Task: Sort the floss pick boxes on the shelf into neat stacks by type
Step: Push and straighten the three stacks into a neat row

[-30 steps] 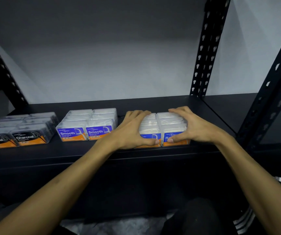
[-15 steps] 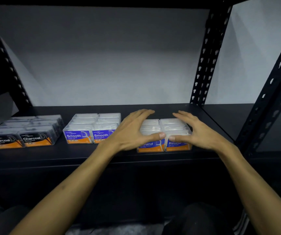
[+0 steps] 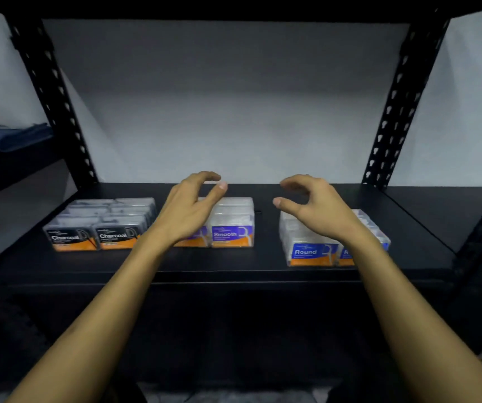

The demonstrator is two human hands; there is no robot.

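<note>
Black shelf [image 3: 234, 260]; blue-orange Round boxes [image 3: 309, 242]

The left hand [image 3: 188, 210] is covering the label of the left-front box in the Smooth boxes [image 3: 231, 221], so only an orange strip is showing below its wrist. The right hand [image 3: 319, 210] and forearm are hiding most of the Round boxes [image 3: 309, 245] beneath them; the box just right of that wrist is showing only the letter "R". Small print under every label is blurring beyond reading. Far left of the left hand, folded blue cloth [image 3: 9, 138] is running off the picture's edge.
</note>
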